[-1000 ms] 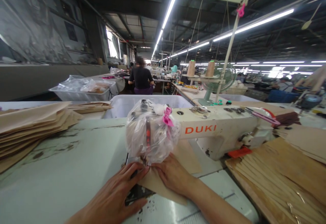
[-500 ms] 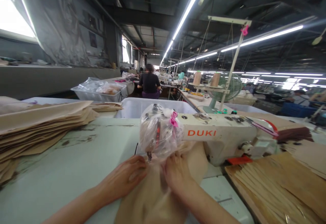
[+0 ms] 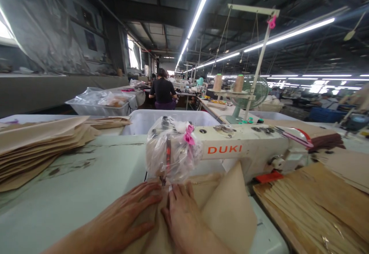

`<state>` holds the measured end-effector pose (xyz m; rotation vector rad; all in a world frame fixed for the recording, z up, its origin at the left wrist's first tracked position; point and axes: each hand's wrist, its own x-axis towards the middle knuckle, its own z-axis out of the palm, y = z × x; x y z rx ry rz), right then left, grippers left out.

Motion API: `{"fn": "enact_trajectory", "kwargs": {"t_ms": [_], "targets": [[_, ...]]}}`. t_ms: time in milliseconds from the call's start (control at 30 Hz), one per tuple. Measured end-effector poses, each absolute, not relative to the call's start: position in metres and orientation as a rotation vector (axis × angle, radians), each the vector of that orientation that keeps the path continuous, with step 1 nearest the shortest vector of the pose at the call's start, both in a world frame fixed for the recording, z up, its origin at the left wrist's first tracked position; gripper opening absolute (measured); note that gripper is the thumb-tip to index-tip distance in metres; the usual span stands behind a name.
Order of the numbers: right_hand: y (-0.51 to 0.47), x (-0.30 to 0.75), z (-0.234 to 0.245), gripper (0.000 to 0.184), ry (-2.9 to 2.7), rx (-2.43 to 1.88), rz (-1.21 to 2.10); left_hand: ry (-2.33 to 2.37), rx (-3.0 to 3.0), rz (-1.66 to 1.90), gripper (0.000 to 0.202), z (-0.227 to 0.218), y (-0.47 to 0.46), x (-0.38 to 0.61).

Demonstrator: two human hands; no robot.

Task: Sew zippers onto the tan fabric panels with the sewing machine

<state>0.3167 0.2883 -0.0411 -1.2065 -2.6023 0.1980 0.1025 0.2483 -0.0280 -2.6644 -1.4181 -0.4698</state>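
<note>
A white sewing machine (image 3: 253, 148) marked DUKI stands before me, its head wrapped in a clear plastic bag (image 3: 157, 152) tied with a pink ribbon (image 3: 189, 134). Beige fabric (image 3: 233, 209) lies under the presser foot (image 3: 163, 181), with a corner standing up against the machine arm on the right. My left hand (image 3: 127, 213) rests on the fabric left of the foot, fingers spread and flat. Just right of the foot, my right hand (image 3: 184, 215) presses on the fabric with its fingers stretched forward. Something small and white shows at its index fingertip; I cannot make out what.
Stacked beige cut pieces (image 3: 37, 150) lie at left, and more pieces (image 3: 314, 204) on a board at right. A white bin (image 3: 170, 114) sits behind the machine. Thread cones (image 3: 238, 84) and a green fan (image 3: 259, 90) stand beyond. A person (image 3: 163, 90) sits farther off.
The view has shifted a little. My left hand has spread its fingers and laid them flatter; my right hand has moved closer to the foot. The fabric's right corner now stands up.
</note>
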Motion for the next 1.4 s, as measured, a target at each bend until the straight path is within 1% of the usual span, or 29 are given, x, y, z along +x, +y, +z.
{"fn": "enact_trajectory", "kwargs": {"t_ms": [100,167,200,267,333,467,667,833,1000,1267,1400], "targets": [[0.297,0.334,-0.038,0.051,-2.624,-1.084,0.283,-1.472,-2.598,-0.608,0.034,-0.024,0.245,0.119],[0.303,0.343,-0.035,0.050,-2.631,-1.051,0.314,-1.471,-2.508,-0.678,0.031,-0.027,0.244,0.130],[0.305,0.345,-0.035,0.049,-2.642,-1.024,0.332,-1.455,-2.459,-0.684,0.034,-0.030,0.243,0.134],[0.307,0.346,-0.035,0.046,-2.660,-0.982,0.346,-1.404,-2.375,-0.645,0.048,-0.036,0.242,0.137],[0.306,0.343,-0.039,0.046,-2.658,-1.008,0.325,-1.325,-2.322,-0.587,0.056,-0.041,0.240,0.135],[0.301,0.336,-0.048,0.049,-2.633,-1.114,0.271,-1.210,-2.268,-0.543,0.064,-0.040,0.237,0.131],[0.303,0.347,-0.045,0.049,-2.640,-0.962,0.259,-1.221,-2.325,-0.603,0.074,-0.029,0.233,0.133],[0.305,0.347,-0.040,0.048,-2.645,-0.943,0.265,-1.303,-2.398,-0.728,0.078,-0.040,0.232,0.129],[0.305,0.341,-0.048,0.047,-2.648,-0.972,0.220,-1.292,-2.319,-0.734,0.095,-0.051,0.233,0.124],[0.312,0.337,-0.061,0.050,-2.661,-0.984,0.199,-1.327,-2.404,-0.769,0.085,-0.044,0.235,0.125],[0.312,0.335,-0.061,0.047,-2.627,-0.992,0.183,-1.306,-2.366,-0.728,0.090,-0.048,0.237,0.119]]}}
